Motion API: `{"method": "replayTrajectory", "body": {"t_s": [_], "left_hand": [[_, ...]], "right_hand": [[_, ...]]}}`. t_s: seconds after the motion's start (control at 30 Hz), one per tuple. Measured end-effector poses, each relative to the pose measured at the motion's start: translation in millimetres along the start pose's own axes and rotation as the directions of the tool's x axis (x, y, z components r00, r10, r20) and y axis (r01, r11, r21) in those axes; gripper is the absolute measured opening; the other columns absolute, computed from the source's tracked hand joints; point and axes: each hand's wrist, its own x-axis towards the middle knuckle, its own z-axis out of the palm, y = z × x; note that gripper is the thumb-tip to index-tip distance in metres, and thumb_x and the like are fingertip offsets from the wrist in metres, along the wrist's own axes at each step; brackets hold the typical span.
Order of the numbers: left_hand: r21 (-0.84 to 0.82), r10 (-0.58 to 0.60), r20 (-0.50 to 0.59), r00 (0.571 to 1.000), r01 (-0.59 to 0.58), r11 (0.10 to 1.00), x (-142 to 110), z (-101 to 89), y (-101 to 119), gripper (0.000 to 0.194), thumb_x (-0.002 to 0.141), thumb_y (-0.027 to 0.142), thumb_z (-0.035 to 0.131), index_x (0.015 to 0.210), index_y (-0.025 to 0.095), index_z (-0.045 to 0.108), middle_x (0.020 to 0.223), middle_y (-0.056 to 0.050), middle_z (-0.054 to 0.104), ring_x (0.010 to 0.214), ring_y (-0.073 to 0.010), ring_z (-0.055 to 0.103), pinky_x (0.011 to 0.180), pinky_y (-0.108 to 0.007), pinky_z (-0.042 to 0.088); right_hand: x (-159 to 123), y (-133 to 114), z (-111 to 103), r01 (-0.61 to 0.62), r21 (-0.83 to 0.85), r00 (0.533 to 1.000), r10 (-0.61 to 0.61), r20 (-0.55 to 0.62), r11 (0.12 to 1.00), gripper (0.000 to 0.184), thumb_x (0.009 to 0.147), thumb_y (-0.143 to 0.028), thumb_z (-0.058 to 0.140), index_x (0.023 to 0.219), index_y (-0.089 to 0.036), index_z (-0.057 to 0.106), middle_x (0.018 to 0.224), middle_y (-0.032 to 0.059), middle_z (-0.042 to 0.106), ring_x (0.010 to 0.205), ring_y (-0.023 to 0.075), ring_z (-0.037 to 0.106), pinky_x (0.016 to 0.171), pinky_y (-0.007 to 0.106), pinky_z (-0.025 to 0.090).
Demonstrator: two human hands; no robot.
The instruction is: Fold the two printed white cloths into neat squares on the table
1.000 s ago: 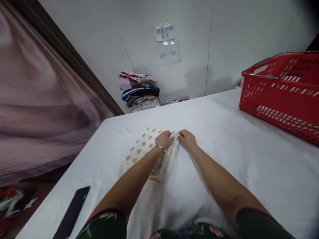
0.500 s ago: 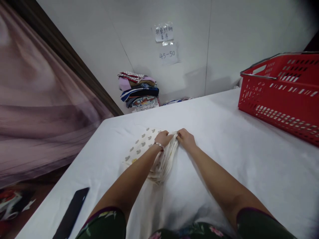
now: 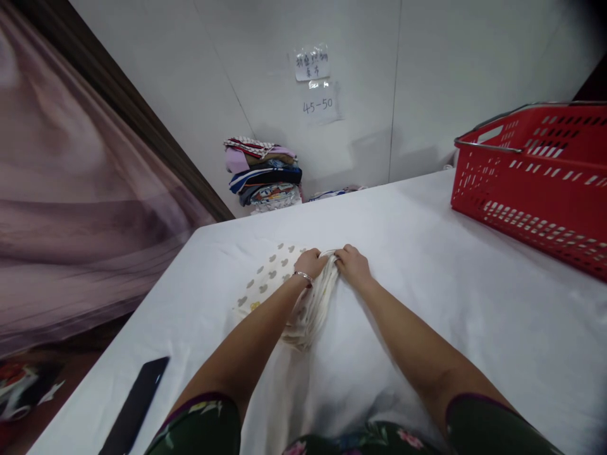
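A cream cloth [image 3: 263,278] with grey-brown motifs lies on the white-covered table [image 3: 403,227], its right side bunched into several layers. My left hand [image 3: 309,262] is closed on the upper part of the bunched layers and wears a silver bracelet at the wrist. Close beside it, my right hand [image 3: 352,265] pinches the upper right edge of the same cloth. My left forearm covers part of the cloth, so its full shape is hidden.
A red plastic basket [image 3: 531,183] with a metal handle stands at the right. Folded fabrics [image 3: 265,170] are stacked beyond the far edge, by the wall. A dark flat object [image 3: 135,404] lies at the table's near left. A pink curtain [image 3: 80,189] hangs on the left.
Almost nothing differs. My right hand has shifted very slightly left along the cloth's edge; my left hand keeps its place.
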Motion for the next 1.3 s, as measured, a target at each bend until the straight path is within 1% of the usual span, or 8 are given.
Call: {"method": "replayTrajectory", "body": {"t_s": [0.23,0.33,0.43,0.53,0.7,0.8,1.13,1.3], "left_hand": [[-0.069,0.112,0.055,0.992,-0.108,0.992,3,-14.5,-8,0.037,0.080,0.051,0.047,0.080,0.019,0.066,0.075,-0.001,0.068,0.073,-0.0151,0.060,0.065,-0.023,0.043],[-0.044,0.113,-0.059,0.992,-0.116,0.992,14,-25.5,-25,0.046,0.086,0.052,0.035,0.096,0.019,0.065,0.097,-0.005,0.068,0.091,-0.0174,0.059,0.080,-0.026,0.044],[0.098,0.084,-0.174,0.981,-0.068,0.993,27,-27.9,-49,0.046,0.086,0.048,0.038,0.118,0.020,0.055,0.133,-0.008,0.050,0.123,-0.0220,0.041,0.103,-0.035,0.030],[0.207,0.003,-0.111,0.994,0.020,0.978,37,-21.7,-73,0.055,0.086,0.053,0.034,0.132,0.023,0.042,0.148,-0.007,0.028,0.137,-0.0249,0.019,0.109,-0.047,0.017],[0.233,-0.037,-0.063,0.997,0.051,0.971,48,-13.4,-91,0.060,0.086,0.059,0.024,0.138,0.031,0.033,0.151,-0.003,0.020,0.138,-0.0245,0.015,0.110,-0.052,0.012],[0.231,-0.061,-0.048,0.997,0.070,0.971,52,-12.8,-92,0.061,0.085,0.060,0.021,0.139,0.032,0.031,0.151,-0.001,0.019,0.138,-0.0242,0.015,0.110,-0.052,0.011],[0.279,0.011,-0.108,0.994,0.020,0.960,34,-7.6,-78,0.065,0.088,0.057,0.020,0.141,0.021,0.028,0.151,-0.006,0.016,0.140,-0.0249,0.007,0.111,-0.052,0.005],[0.232,0.214,-0.141,0.966,-0.178,0.956,12,-11.3,-53,0.052,0.090,0.048,0.031,0.135,0.022,0.038,0.147,-0.007,0.028,0.136,-0.0245,0.021,0.111,-0.047,0.013]], "right_hand": [[-2,2,4,0.036,0.042,0.998,-0.034,-0.054,0.998,0.011,0.083,-0.025,0.049,0.090,-0.022,0.057,0.094,0.0037,0.054,0.090,0.0167,0.048,0.067,0.025,0.036],[-2,5,5,0.020,0.037,0.999,-0.019,-0.036,0.999,0.013,0.083,-0.024,0.048,0.093,-0.023,0.057,0.095,0.0034,0.055,0.091,0.0165,0.049,0.064,0.025,0.035],[-1,5,6,-0.022,0.027,1.000,0.022,-0.002,0.999,0.015,0.085,-0.026,0.047,0.096,-0.025,0.058,0.095,0.0034,0.055,0.090,0.0166,0.049,0.060,0.024,0.033],[1,4,6,-0.067,0.033,0.997,0.066,0.035,0.997,0.013,0.084,-0.025,0.047,0.090,-0.024,0.058,0.092,0.0030,0.055,0.085,0.0159,0.050,0.059,0.024,0.032],[1,4,2,-0.010,0.084,0.999,0.013,-0.032,0.996,0.009,0.081,-0.024,0.047,0.082,-0.022,0.056,0.087,0.0015,0.055,0.082,0.0145,0.050,0.060,0.024,0.032],[0,8,0,-0.020,0.084,0.997,0.025,-0.067,0.996,0.009,0.081,-0.027,0.047,0.080,-0.022,0.054,0.086,0.0009,0.055,0.079,0.0142,0.050,0.060,0.024,0.032],[4,15,7,-0.081,0.207,0.997,0.079,0.020,0.975,0.011,0.082,-0.026,0.047,0.087,-0.022,0.057,0.089,0.0006,0.059,0.078,0.0136,0.052,0.065,0.024,0.035],[5,14,7,-0.024,0.233,0.999,0.033,-0.034,0.972,0.016,0.083,-0.021,0.044,0.092,-0.022,0.057,0.091,0.0015,0.059,0.082,0.0137,0.053,0.068,0.023,0.037]]}}
